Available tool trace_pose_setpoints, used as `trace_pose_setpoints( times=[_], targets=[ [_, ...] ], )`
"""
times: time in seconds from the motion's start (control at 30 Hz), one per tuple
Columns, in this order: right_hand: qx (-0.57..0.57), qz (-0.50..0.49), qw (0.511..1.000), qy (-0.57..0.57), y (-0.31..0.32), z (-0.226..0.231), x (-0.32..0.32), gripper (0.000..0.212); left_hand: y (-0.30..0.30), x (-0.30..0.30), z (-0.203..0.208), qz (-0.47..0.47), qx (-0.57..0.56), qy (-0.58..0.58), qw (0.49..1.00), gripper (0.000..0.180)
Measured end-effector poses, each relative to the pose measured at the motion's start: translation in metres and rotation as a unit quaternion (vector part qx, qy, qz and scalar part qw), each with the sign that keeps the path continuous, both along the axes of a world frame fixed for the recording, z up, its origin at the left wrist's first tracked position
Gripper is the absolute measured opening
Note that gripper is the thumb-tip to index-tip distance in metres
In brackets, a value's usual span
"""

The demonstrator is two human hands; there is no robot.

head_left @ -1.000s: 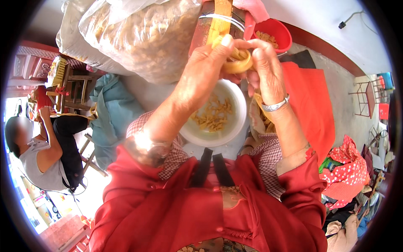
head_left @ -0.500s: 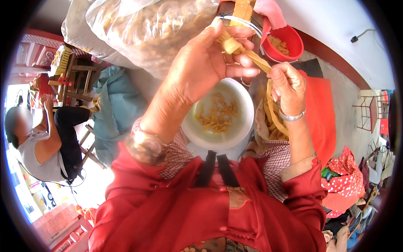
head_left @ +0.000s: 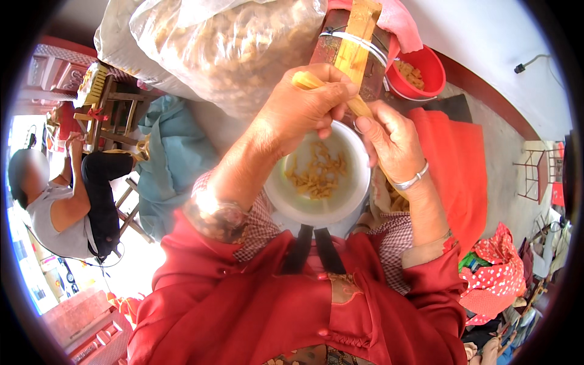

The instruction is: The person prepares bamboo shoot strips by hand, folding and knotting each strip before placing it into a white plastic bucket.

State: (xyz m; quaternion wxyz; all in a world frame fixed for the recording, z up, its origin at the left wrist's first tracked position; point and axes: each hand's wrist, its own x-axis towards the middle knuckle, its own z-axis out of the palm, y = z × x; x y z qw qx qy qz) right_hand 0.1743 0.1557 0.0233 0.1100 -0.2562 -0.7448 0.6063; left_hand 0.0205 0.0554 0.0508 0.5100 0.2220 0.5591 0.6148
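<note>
My left hand (head_left: 307, 106) is closed on a long, soft yellow-tan strip (head_left: 359, 107) that looks like tofu skin. One end pokes out above the left fingers. Right beside it, my right hand (head_left: 394, 141) pinches the same strip between thumb and fingers. The strip runs down behind the right hand toward a cloth-lined heap of similar strips (head_left: 399, 202). Below the hands, a white basin (head_left: 277, 198) stands between my knees, with several small yellow-tan pieces (head_left: 319, 171) in it. Any knot inside the left hand is hidden.
A wooden bar (head_left: 360, 45) with a white cord rises beyond my hands. Large clear bags (head_left: 228, 58) of tan pieces stand far left, a red bucket (head_left: 420, 85) far right. Red cloth (head_left: 453, 176) lies right; teal cloth (head_left: 173, 164) left. Another person (head_left: 67, 207) sits at far left.
The knotted part of the strip, visible before, is now covered by my left hand, which has closed and lowered. My right hand has come lower and left, nearer the left one.
</note>
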Motion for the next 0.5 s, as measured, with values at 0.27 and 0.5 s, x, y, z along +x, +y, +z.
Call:
trace_pose_setpoints(
  times=[0.27,0.5],
  targets=[
    [0.161,0.011,0.981,0.109,0.026,0.012,-0.003,0.031,0.007,-0.028,0.007,0.066,0.083,-0.05,0.993,0.01],
    [0.287,-0.097,0.948,0.098,0.069,0.012,-0.025,0.034,0.062,-0.04,0.003,0.079,0.09,0.17,0.978,0.013]
  ],
)
